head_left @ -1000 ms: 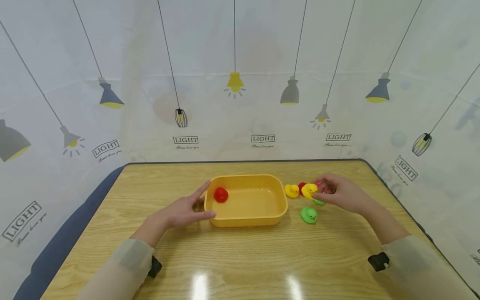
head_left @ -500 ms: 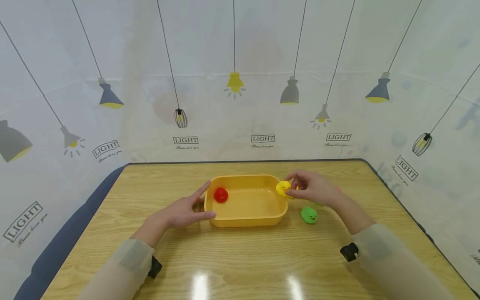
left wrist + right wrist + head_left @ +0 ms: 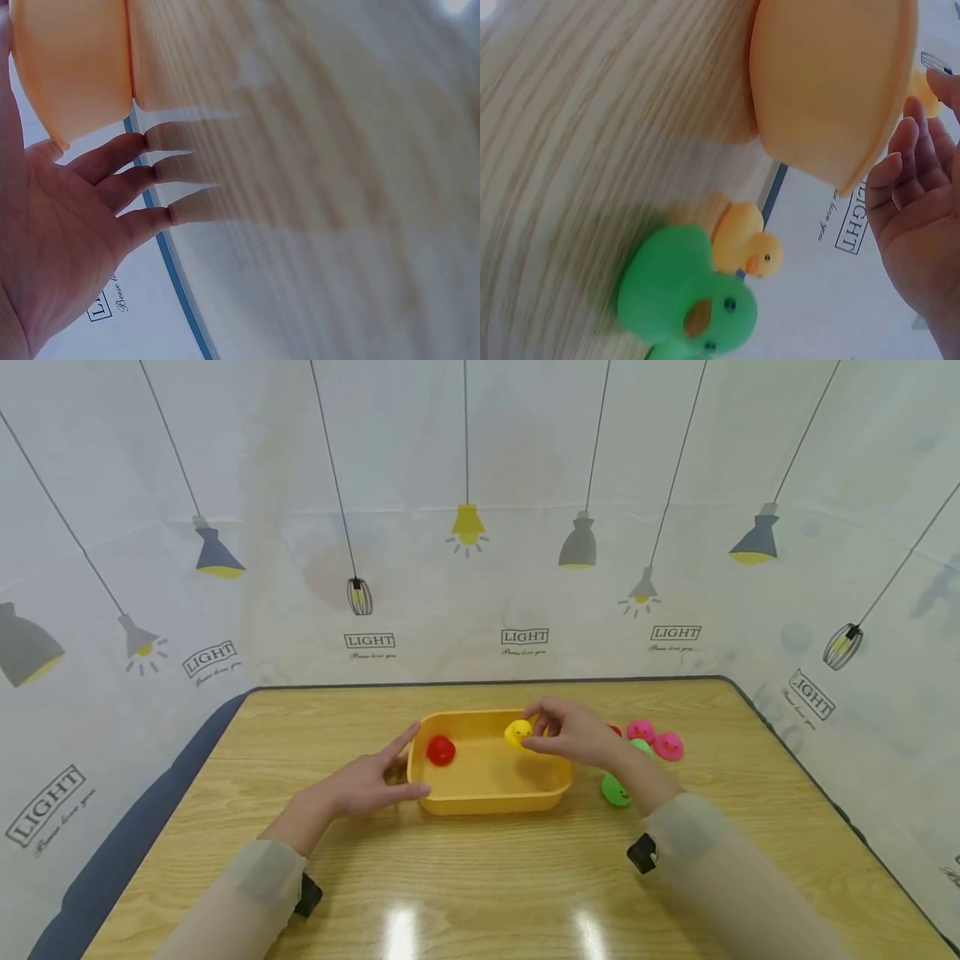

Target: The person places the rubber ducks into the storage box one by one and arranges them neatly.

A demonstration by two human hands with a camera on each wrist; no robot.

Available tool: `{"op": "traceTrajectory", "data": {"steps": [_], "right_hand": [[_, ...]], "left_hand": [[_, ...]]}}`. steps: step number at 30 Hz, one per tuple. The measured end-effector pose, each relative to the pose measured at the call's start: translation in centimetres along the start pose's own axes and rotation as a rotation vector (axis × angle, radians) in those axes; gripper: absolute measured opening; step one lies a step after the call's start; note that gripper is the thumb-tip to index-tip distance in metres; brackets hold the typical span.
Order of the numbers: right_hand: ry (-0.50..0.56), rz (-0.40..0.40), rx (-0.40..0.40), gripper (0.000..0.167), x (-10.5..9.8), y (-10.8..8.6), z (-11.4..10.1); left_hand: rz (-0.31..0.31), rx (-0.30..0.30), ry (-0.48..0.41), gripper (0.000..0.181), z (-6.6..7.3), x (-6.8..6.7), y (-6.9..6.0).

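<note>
A yellow toy duck (image 3: 517, 733) is pinched between the thumb and fingers of the right hand (image 3: 573, 735), above the right half of a yellow tray (image 3: 487, 806). In the right wrist view this duck (image 3: 924, 94) shows beyond the tray's rim, partly hidden by the right hand (image 3: 919, 187). Spread around the tray's left end is the left hand (image 3: 367, 783), its thumb and index finger touching the rim. The left wrist view shows the left hand's (image 3: 82, 225) other fingers extended, tips at the tabletop. A red toy (image 3: 441, 750) lies inside the tray at the left.
Right of the tray, on the wooden table (image 3: 480, 885), are pink ducks (image 3: 669, 745), green ducks (image 3: 615, 790) and part of a red toy (image 3: 615, 730). Another yellow duck (image 3: 746, 240) stands beside a green duck (image 3: 682, 289) in the right wrist view. A printed curtain (image 3: 420, 527) hangs behind.
My right hand has carried the yellow duck leftward from the group of ducks to above the tray, uncovering the pink ducks. The left hand has stayed at the tray's left end.
</note>
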State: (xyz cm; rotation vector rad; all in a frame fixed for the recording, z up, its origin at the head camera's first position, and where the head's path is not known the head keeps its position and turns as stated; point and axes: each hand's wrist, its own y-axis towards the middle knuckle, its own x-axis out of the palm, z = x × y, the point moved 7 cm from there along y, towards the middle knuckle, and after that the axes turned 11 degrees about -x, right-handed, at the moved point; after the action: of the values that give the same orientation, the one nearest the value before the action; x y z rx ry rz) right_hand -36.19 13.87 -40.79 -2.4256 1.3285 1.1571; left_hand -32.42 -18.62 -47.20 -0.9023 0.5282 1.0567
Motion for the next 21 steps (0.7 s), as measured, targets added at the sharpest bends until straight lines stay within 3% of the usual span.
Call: {"op": "traceTrajectory", "data": {"steps": [13,21], "right_hand": [[-0.007,-0.022,0.023,0.033,3.6,3.3,0.4],[0.034,-0.049,0.105,0.034,5.4,4.3,1.0]], "left_hand": [[-0.003,0.007,0.011,0.106,-0.1,0.0,0.1],[0.005,0.025,0.016,0.104,0.1,-0.1,0.1]]}}
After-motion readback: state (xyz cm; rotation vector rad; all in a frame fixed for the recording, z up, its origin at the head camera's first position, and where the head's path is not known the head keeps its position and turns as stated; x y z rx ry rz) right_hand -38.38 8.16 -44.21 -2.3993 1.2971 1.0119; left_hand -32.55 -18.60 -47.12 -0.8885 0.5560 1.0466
